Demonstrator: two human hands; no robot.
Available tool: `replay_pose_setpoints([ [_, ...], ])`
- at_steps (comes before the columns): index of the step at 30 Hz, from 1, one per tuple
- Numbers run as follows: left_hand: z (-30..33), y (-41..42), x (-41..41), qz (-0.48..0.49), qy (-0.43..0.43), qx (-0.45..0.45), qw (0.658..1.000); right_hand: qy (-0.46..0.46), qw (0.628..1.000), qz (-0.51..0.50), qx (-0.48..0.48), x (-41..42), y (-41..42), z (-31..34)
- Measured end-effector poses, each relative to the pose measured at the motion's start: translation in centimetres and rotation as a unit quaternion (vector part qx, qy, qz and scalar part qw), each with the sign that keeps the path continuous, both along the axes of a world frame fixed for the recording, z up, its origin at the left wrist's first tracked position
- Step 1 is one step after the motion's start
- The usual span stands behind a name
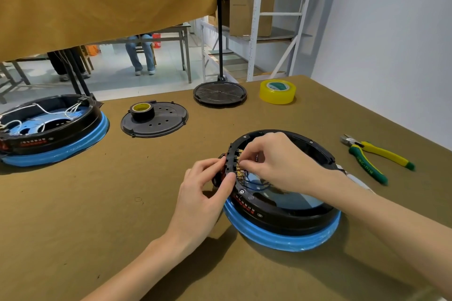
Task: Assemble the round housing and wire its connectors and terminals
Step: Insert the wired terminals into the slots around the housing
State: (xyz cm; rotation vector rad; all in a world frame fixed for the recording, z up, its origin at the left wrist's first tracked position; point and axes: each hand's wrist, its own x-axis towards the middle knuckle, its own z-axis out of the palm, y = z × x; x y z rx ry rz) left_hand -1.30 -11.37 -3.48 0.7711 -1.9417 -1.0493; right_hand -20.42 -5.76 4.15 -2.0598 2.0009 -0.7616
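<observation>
In the head view, the round housing [281,205], a black ring sitting on a blue base, is lying on the brown table [102,215] toward its right edge and nearer the near edge than the far one. The left hand [205,190] is gripping the housing's left wall from outside: its thumb is pressing on the rim while its curled fingers are wrapping the outer side of the black terminal strip [232,159] set into that wall. The right hand [274,161] is reaching over the ring from the right, its fingertips [244,162] bunched together and pinching at the brass terminals [239,166] on the inner face of the strip; what exactly is being pinched is too small to tell. Thin blue wires [254,184] are looping inside the housing just below those fingertips. Green-and-yellow pliers [374,156] are lying near the right edge, apart from the housing. A yellow tape roll [277,91] is sitting close to the far edge, with a black round cover [220,93] beside it to the left. Further left, a second black cover plate [156,120] is carrying a small black tape roll [142,110]. At the left edge, another housing [51,129] with white wires [41,107] inside is resting on its own blue base.
</observation>
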Motion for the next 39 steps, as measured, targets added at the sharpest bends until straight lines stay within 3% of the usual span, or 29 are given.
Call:
replay_pose_setpoints([
  [11, -0.3, 0.5, -0.8, 0.041, 0.042, 0.051, 0.997, 0.012, 0.998, 0.017, 0.055, 0.1, -1.0, 0.1],
  [15, -0.1, 0.5, -0.6, 0.029, 0.008, 0.015, 0.999, -0.010, 0.997, 0.043, 0.068, -0.6, -0.9, 0.4],
  [18, 0.2, 0.0, -0.8, 0.004, -0.021, 0.022, 1.000, -0.049, 0.998, 0.006, 0.040, -1.9, -1.3, 0.4],
  [21, 0.2, -0.6, -1.0, -0.022, -0.027, 0.036, 0.999, -0.023, 0.999, -0.026, 0.006, -2.1, -1.8, -0.1],
  [39, 0.1, -0.7, -1.1, -0.023, -0.020, 0.036, 0.999, -0.029, 0.999, 0.015, -0.011, -1.7, -2.1, -0.8],
])
